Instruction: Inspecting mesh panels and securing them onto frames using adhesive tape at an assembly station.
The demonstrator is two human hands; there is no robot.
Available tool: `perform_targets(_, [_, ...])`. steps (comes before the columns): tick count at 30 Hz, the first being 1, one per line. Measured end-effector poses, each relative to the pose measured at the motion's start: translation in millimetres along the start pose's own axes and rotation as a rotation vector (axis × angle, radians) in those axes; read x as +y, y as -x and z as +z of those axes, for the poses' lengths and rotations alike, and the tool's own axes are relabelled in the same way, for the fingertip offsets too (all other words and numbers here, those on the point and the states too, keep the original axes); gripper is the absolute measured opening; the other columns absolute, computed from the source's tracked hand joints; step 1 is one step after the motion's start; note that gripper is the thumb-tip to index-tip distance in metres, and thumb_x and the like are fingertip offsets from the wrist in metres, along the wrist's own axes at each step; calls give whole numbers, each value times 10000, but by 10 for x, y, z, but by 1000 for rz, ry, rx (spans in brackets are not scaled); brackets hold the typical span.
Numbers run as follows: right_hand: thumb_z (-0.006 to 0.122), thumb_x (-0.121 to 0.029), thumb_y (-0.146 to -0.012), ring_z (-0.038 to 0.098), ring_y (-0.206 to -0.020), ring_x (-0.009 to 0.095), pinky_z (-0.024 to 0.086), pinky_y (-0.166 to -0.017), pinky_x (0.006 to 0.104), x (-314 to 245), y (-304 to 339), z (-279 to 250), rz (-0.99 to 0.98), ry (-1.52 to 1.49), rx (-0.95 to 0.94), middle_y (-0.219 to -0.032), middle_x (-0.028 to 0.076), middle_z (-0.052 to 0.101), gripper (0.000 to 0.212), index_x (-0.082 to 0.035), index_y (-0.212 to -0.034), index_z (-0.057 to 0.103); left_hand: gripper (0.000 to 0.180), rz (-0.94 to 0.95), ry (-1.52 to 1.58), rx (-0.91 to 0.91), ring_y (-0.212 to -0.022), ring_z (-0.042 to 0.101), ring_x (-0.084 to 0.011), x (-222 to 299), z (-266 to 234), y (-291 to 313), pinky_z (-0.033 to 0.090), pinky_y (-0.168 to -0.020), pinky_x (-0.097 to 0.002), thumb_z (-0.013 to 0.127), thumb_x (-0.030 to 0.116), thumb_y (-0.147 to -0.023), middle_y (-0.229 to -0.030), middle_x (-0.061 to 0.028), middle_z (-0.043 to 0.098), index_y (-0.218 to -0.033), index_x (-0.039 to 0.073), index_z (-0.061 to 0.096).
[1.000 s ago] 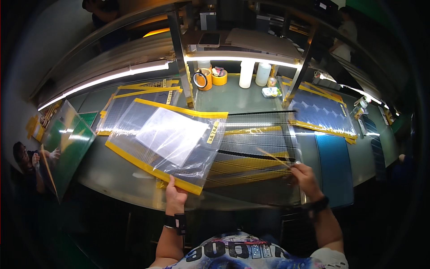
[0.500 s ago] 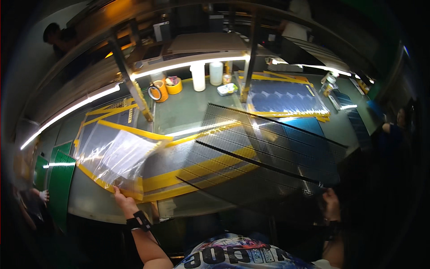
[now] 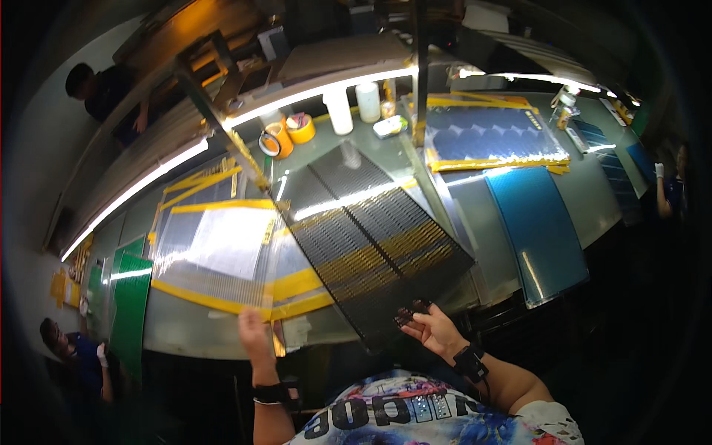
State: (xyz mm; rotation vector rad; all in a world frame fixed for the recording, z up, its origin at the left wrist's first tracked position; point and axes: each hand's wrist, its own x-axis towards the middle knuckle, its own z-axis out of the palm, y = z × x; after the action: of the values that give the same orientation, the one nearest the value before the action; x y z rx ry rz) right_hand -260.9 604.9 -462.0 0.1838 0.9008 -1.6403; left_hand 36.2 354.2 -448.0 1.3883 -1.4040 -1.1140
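My right hand (image 3: 435, 331) grips the near edge of a dark, see-through perforated sheet (image 3: 378, 248), and its fingertips show darkly through the sheet. The sheet lies slantwise over the middle of the table, across a yellow-taped panel (image 3: 304, 285). My left hand (image 3: 256, 334) is blurred, at the near yellow edge of a clear film-covered panel (image 3: 211, 278). Whether its fingers hold that edge cannot be made out. A white paper (image 3: 233, 241) shows at this left panel.
On the right lie a blue sheet (image 3: 538, 233) and a yellow-edged dark panel (image 3: 493, 137). Tape rolls (image 3: 300, 128) and white bottles (image 3: 339, 111) stand at the back. A metal post (image 3: 245, 159) rises from the table. Green sheets (image 3: 133, 304) and a co-worker (image 3: 78, 356) are at left.
The dark perforated sheet has swung left from the right side to the middle, with my right hand on it. My left hand has shifted right along the film panel's edge. The blue sheet is uncovered.
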Motion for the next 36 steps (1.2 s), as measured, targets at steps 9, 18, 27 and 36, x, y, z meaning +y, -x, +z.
perform_targets(9, [507,-18,-986,629,-1151,305,533,-1014,432,255,51,113,174,107,-120,-1247,198,616,256,60,-1226,547,329,-229,239,-662,-878,680,-154,124,803,947,541,-711,-256,611,59,-955,-1003,-125,708,-1252,-37,506])
perform_targets(18, [441,-145,-1052,623,-1168,347,554,-978,399,-83,124,116,275,329,-102,-1333,269,556,363,95,-1325,438,287,-218,114,-623,-845,681,-173,57,849,650,566,-723,-284,588,15,-955,-973,-152,697,-1218,-55,495])
perform_targets(27, [590,-222,-997,721,-820,176,583,-717,288,-2300,316,711,72,1476,-194,-919,124,743,250,5,-1030,689,242,-299,126,-579,-781,701,-211,0,721,335,600,-678,-342,599,34,-954,-911,-165,693,-1155,-35,482])
perform_targets(36, [689,-209,-852,713,-888,313,564,-790,418,-3225,-2706,1319,-944,1987,246,-923,194,721,221,-78,-1030,702,213,-449,98,-492,-635,659,-187,-205,711,489,555,-597,-316,646,70,-936,-793,-141,693,-1076,-13,510])
